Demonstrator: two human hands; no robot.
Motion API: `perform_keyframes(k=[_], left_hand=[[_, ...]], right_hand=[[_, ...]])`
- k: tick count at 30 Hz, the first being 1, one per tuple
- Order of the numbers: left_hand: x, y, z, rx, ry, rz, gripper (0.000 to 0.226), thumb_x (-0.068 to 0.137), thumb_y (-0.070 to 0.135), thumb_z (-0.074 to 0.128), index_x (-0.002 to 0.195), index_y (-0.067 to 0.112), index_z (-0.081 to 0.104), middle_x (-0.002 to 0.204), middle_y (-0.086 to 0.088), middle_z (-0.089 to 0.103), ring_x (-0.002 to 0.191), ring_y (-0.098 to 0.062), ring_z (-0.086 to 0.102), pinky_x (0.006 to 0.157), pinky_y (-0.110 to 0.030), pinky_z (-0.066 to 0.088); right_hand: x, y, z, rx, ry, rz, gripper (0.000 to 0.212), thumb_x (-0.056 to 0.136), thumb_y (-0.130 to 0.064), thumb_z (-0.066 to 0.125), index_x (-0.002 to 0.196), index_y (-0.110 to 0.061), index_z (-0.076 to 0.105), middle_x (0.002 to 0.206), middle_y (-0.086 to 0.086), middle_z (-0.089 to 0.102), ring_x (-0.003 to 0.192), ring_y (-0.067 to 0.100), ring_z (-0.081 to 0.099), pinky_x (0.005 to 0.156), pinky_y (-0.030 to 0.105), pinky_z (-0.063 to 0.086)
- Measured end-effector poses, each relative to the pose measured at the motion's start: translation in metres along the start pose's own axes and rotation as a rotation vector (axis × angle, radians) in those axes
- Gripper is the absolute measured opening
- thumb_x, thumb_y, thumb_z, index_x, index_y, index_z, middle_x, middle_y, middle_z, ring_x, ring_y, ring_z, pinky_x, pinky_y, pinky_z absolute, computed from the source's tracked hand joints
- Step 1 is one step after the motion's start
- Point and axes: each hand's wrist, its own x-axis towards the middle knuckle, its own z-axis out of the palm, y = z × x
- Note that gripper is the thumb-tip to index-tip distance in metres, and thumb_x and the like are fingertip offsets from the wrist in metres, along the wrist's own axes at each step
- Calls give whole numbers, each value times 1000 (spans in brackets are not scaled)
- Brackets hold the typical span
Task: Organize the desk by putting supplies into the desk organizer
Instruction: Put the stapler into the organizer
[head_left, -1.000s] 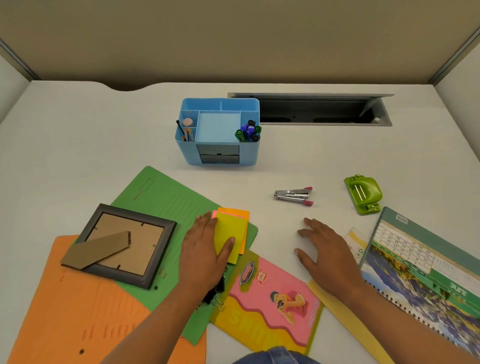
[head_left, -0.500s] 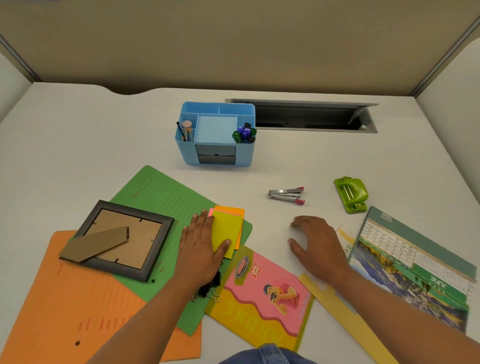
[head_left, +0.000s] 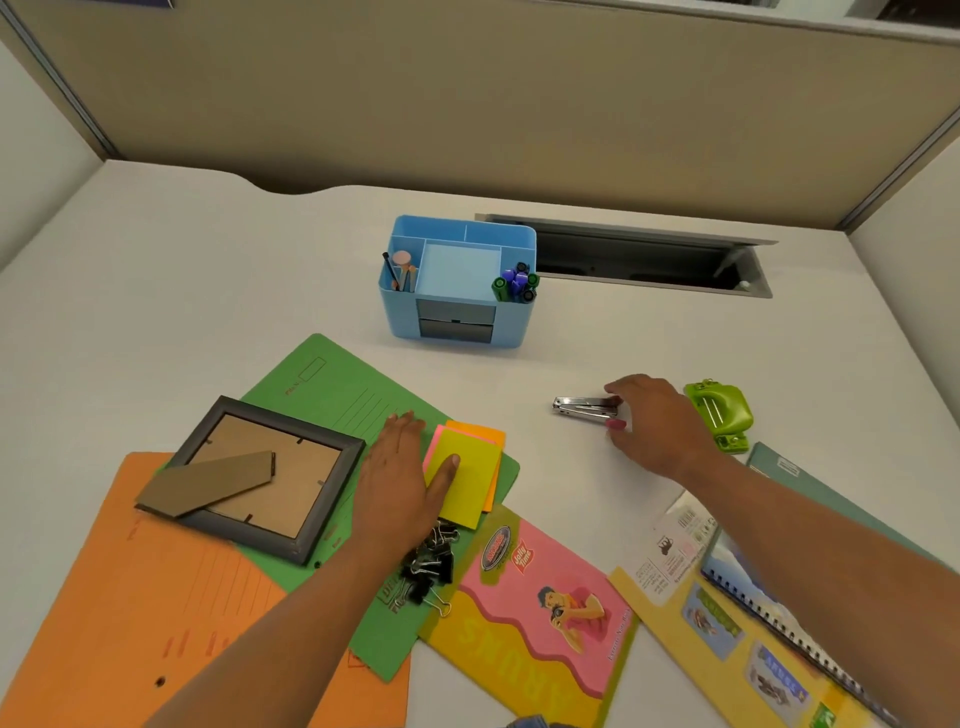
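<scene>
The white worktop (head_left: 208, 291) fills most of the frame. At lower left lies an orange folder (head_left: 156, 623), and a green folder (head_left: 353, 395) overlaps it toward the centre. A calendar (head_left: 810, 483) with a spiral binding sits at lower right, partly over a yellow folder (head_left: 675, 639). A pink book (head_left: 545, 571) lies at lower centre. A grey frame (head_left: 291, 447) rests face down across both left-hand folders.

The blue organizer (head_left: 511, 322) stands at upper centre, just left of a cable slot (head_left: 639, 260). Its middle tray looks bare. Markers (head_left: 514, 283) stand in its right compartment and pencils (head_left: 402, 267) in its left.

The left hand (head_left: 400, 478) lies flat, palm down, on the green folder, fingers straight, with the thumb resting on a stack of sticky notes (head_left: 467, 478). The right hand (head_left: 660, 426) reaches in at centre right, its fingers curled, with thumb and forefinger pinching the right end of the stapler (head_left: 584, 406). The stapler lies on the worktop below and right of the organizer, well apart from it.

A green punch (head_left: 719, 415) sits just right of that hand. Black clips (head_left: 428, 564) are heaped under the left wrist.
</scene>
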Motion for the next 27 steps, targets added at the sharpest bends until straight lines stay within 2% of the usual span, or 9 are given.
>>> perform_keyframes(k=[3, 7, 12, 15, 20, 23, 27], left_hand=[[7, -7, 0, 25, -64, 59, 72, 92, 61, 32, 146, 13, 33, 158, -6, 26, 147, -21, 16, 118, -36, 14], [10, -14, 6, 101, -116, 117, 84, 89, 72, 10, 148, 17, 30, 162, -2, 14, 149, -19, 4, 120, -37, 6], [13, -16, 6, 119, -187, 104, 99, 79, 80, -4, 153, 18, 19, 163, 1, 1, 149, -15, -7, 118, -34, -5], [15, -16, 6, 166, -233, 91, 103, 75, 82, -8, 154, 20, 10, 163, 1, -8, 147, -15, -15, 118, -35, -9], [17, -14, 3, 168, -275, 75, 110, 69, 86, -15, 155, 20, 5, 162, 0, -13, 146, -16, -20, 119, -38, -10], [17, -14, 3, 189, -292, 79, 108, 69, 84, -15, 155, 20, 0, 161, -1, -17, 145, -17, -23, 118, -38, -11], [17, -13, 1, 194, -309, 83, 102, 73, 81, -11, 154, 20, -5, 159, 0, -22, 143, -16, -27, 117, -36, -14]], right_hand=[[5, -2, -2, -31, -27, 3, 41, 82, -26, 66, 122, -21, 61, 120, 2, 61, 109, 26, 55, 87, 40, 49], [5, -6, -8, -16, -63, 19, 26, 76, -30, 69, 101, -25, 64, 99, -3, 62, 93, 21, 57, 78, 36, 49], [-2, -14, -24, 170, -59, -9, 22, 69, -31, 75, 87, -27, 63, 86, -6, 60, 79, 14, 57, 72, 36, 53], [-5, -25, -44, 275, 18, -5, 24, 67, -24, 80, 86, -25, 66, 85, -6, 63, 77, 13, 62, 73, 32, 55], [-1, -62, -102, 261, 92, -76, 26, 70, -26, 80, 93, -24, 69, 88, -7, 64, 77, 9, 62, 68, 21, 52], [15, -87, -135, 351, 168, -114, 28, 72, -18, 79, 98, -22, 71, 86, -8, 68, 73, 5, 66, 69, 21, 55], [50, -118, -167, 423, 190, -196, 34, 72, -8, 77, 103, -21, 70, 81, -10, 67, 64, 4, 63, 70, 19, 56]])
